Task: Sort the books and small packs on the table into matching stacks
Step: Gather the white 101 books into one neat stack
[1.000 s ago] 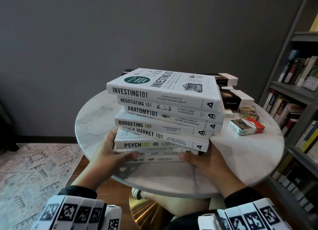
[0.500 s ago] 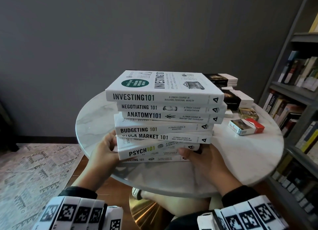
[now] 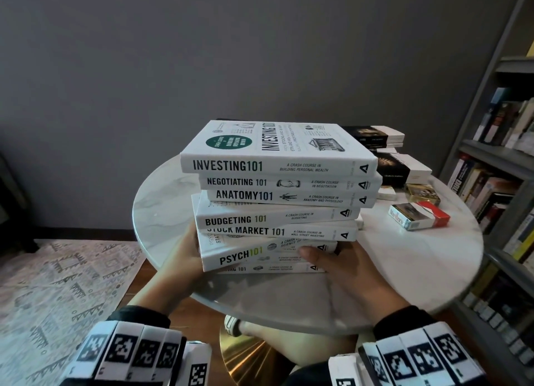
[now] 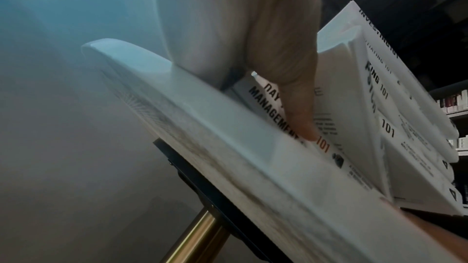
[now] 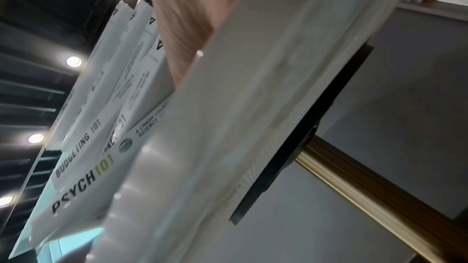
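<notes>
White hardback books (image 3: 277, 201) are stacked at the near edge of the round marble tabletop (image 3: 161, 206). The stack's lower volumes are gripped from either side by the left hand (image 3: 187, 255) and right hand (image 3: 344, 267), thumbs curled against the spines. A red-and-white cigarette pack (image 3: 419, 216) lies apart to the right.

1. Top white book (image 3: 277, 149): spine "INVESTING101, A CRASH COURSE IN BUILDING PERSONAL WEALTH".
2. Second book (image 3: 289, 183): "NEGOTIATING 101".
3. Third book (image 3: 289, 196): "ANATOMY101".
4. Fourth book (image 3: 274, 218): "BUDGETING 101".
5. Fifth book (image 3: 274, 232): "STOCK MARKET 101, WALL STREET INVESTING".
6. Sixth book (image 3: 245, 255): "PSYCH101".
7. Low book (image 4: 272, 107), left wrist view: "MANAGEMENT".
8. Red-and-white pack (image 3: 419, 216), right: "Marlboro".
</notes>
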Available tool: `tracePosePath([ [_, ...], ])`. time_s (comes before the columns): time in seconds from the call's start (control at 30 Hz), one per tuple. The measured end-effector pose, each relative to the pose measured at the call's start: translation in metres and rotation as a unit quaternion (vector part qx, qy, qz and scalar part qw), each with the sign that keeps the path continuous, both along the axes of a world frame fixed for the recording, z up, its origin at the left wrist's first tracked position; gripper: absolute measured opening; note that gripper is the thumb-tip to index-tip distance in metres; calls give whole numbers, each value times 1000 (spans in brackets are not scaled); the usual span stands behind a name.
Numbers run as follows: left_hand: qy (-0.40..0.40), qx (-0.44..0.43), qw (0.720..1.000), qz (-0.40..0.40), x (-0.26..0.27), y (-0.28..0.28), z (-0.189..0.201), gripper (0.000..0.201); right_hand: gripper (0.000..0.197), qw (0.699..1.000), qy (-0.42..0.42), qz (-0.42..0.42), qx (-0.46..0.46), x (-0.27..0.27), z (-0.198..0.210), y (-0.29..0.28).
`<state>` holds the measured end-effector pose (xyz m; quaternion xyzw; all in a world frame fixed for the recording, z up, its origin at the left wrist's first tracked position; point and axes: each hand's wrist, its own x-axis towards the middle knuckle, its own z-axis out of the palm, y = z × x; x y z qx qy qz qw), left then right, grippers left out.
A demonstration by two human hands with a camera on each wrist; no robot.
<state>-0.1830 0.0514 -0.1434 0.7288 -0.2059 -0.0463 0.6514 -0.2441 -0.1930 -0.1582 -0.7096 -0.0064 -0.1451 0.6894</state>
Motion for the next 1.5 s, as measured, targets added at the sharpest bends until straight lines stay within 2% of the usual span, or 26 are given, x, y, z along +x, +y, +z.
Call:
tracePosePath([
  [0.13,7,1,1000,-4,-2,1,1,87,53,1000,12,-2,17,-1,1,1],
  [0.27,1,17,1000,20,-5,-4,3,46,56,1000,12,8,27,-1,2,4],
  [0.4,-8,24,999,27,-6,-3,3,34,44,1000,15,16,21,0,5,9],
  [0.57,-10,14,999,33,-6,-2,0,32,39,1000,19,1,-4,2,1,8],
  [0.67,-14,3,999,41,-7,-1,-2,32,43,1000,12,1,-2,-1,0,8],
  [0.8,-33,17,999,38,-8,0,-3,34,36,1000,15,10,-12,-2,-1,3],
  [1.13,-58,36,997,44,-7,3,-11,28,29,992,34,-21,-119,-1,1,5],
  [1.23,-71,21,996,43,-8,2,-12,25,28,992,43,-15,-117,-3,1,4],
  [1.33,-77,1,996,39,-10,4,-12,50,25,993,61,4,-102,-4,1,3],
  [1.43,-82,-3,995,50,-11,4,-11,46,26,993,64,4,-103,-4,1,2],
  [1.5,-89,2,995,52,-11,4,-10,51,36,999,38,15,-34,-4,0,2],
])
